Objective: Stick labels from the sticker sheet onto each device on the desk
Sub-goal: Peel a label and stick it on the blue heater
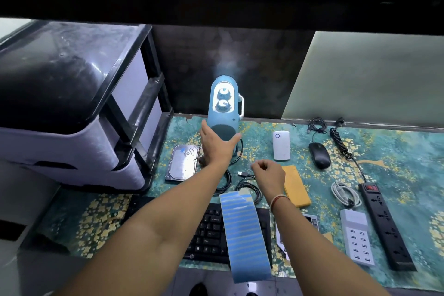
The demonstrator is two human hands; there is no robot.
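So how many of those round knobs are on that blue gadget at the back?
2. Both sit on the white panel of the blue device: the upper knob near its top, the lower knob directly beneath. The left hand covers its base, so more could be hidden.

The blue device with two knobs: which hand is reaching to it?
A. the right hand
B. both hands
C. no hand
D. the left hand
D: the left hand, fingers spread, is at the base of the blue device, while the right hand is curled above the cables, apart from it.
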